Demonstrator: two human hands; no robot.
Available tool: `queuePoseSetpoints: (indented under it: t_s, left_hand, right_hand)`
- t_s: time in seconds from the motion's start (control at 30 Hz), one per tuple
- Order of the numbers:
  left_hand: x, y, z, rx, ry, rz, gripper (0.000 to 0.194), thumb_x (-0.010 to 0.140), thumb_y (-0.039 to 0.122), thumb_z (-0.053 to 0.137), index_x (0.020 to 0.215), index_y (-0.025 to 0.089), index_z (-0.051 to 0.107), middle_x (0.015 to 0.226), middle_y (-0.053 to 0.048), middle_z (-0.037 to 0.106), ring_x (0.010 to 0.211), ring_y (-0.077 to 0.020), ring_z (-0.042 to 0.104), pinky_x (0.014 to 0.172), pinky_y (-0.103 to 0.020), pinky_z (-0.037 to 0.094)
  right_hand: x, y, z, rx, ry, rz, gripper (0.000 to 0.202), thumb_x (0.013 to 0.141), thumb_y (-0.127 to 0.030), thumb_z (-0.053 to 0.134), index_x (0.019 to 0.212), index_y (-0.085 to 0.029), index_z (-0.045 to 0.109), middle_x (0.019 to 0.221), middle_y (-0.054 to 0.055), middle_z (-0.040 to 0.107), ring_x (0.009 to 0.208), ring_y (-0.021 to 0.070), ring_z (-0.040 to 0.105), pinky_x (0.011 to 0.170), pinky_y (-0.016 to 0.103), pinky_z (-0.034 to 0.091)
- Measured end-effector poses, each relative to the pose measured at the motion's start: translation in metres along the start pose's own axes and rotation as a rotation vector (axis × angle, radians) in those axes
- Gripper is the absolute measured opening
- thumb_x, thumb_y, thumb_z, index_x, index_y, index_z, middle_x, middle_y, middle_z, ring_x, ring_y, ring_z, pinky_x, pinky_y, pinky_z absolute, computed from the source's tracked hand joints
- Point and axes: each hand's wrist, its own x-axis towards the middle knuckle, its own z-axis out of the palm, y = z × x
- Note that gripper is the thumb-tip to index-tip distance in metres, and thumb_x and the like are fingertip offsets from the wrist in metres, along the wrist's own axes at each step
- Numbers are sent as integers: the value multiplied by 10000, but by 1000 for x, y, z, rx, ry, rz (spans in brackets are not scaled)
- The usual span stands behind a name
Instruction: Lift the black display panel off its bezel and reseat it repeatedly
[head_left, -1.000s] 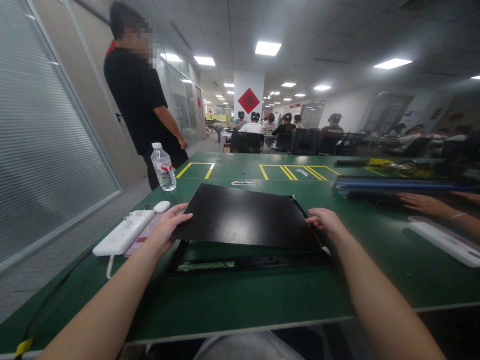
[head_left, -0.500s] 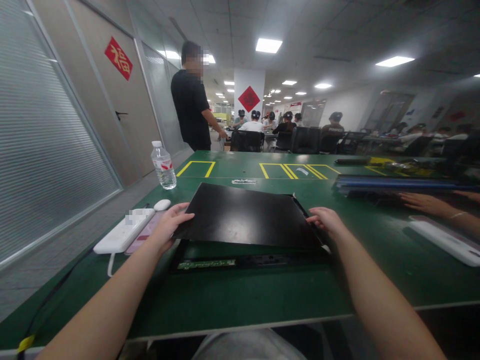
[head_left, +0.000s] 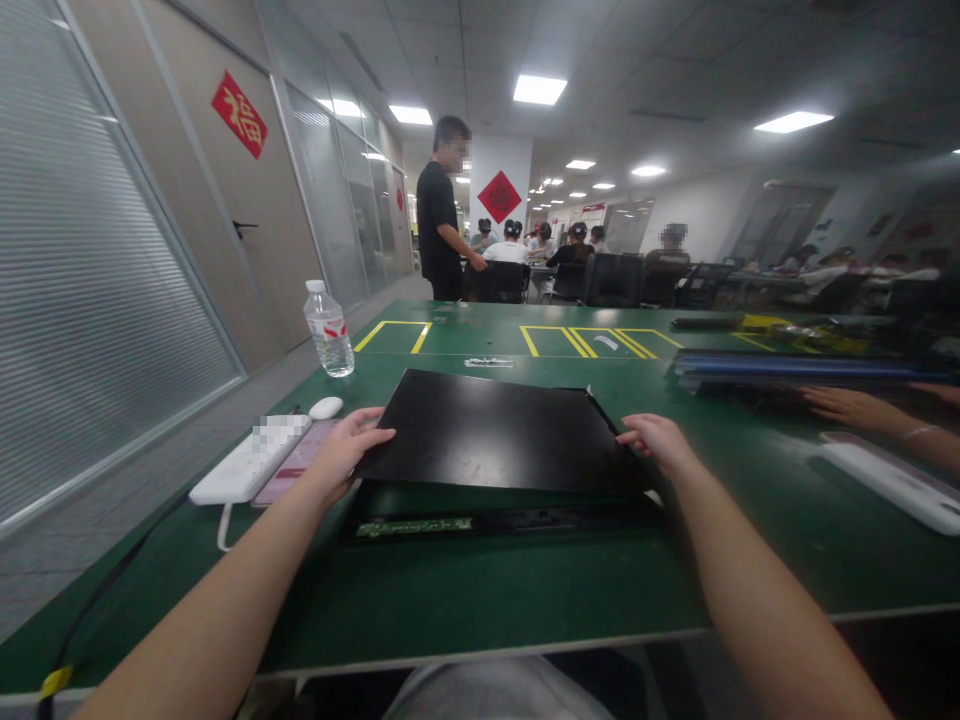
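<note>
A glossy black panel (head_left: 487, 435) is tilted above a dark frame (head_left: 525, 521) on the green table. My left hand (head_left: 349, 450) grips the panel's left edge, thumb on top and fingers beneath. At the right edge, my right hand (head_left: 656, 442) has its fingers pinched on the panel's rim, where a thin dark frame side shows. A green circuit strip (head_left: 416, 527) lies along the near side of the dark frame, below the panel.
On the left stand a water bottle (head_left: 328, 330), a white power strip (head_left: 251, 460), a pink phone (head_left: 296, 468) and a white mouse (head_left: 326, 408). At right, another person's hand (head_left: 855, 408) is beside a blurred dark panel (head_left: 787, 368) and a white strip (head_left: 892, 482).
The left side of the panel has shifted very slightly to the right and down with my left hand. The standing person in black has walked further off, toward the right.
</note>
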Motion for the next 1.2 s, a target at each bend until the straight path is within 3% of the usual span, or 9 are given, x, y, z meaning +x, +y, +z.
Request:
queuePoseSetpoints:
  t_s: [0.43, 0.67, 1.2]
  left_hand:
    - [-3, 2, 3, 48, 3, -23, 354, 636, 23, 742, 938, 176, 637, 744, -33, 766, 598, -178, 719, 549, -236, 558]
    - [-2, 0, 3, 81, 14, -15, 334, 627, 22, 759, 892, 191, 648, 759, -26, 767, 608, -183, 720, 570, -245, 559]
    - [3, -7, 3, 100, 14, -15, 307, 630, -10, 731, 841, 190, 633, 734, -22, 773, 623, -183, 729, 597, -248, 572]
  right_hand:
    - [4, 5, 0, -106, 36, -44, 112, 755, -215, 625, 836, -157, 677, 590, 68, 695, 454, 117, 507, 441, 216, 383]
    - [12, 11, -1, -239, 41, -97, 156, 758, -245, 642, 881, -169, 700, 645, 61, 720, 613, 168, 632, 532, 235, 437]
    - [-6, -4, 3, -524, 96, -188, 141, 762, -240, 619, 851, -228, 727, 684, 27, 721, 670, 189, 628, 562, 266, 373]
